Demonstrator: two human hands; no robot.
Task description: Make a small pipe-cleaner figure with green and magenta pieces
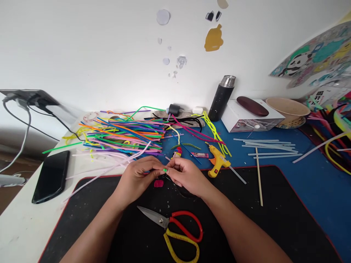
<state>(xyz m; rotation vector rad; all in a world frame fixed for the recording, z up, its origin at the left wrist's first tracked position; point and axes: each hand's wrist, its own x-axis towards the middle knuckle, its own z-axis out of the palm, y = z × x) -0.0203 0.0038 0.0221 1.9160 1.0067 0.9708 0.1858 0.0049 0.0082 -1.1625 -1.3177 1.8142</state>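
Note:
My left hand (137,177) and my right hand (190,177) meet over the black mat, fingertips pinched together. Between them is a small bright green piece (165,170), perhaps a bit of pipe cleaner; most of it is covered by fingers. A small crimson piece (158,183) lies on the mat just below my left fingers. Nearer to me rest scissors (163,222) with one red and one yellow handle, blades pointing left. Past my right hand lies a yellow glue gun (219,160) with a glue stick in its rear.
Many coloured pipe cleaners (126,135) are heaped behind my left hand. A phone (52,177) lies at left. Translucent sticks (271,148) and a wooden stick (259,179) are at right. A black thermos (221,98), a white box (248,118) and a bowl (287,107) stand behind.

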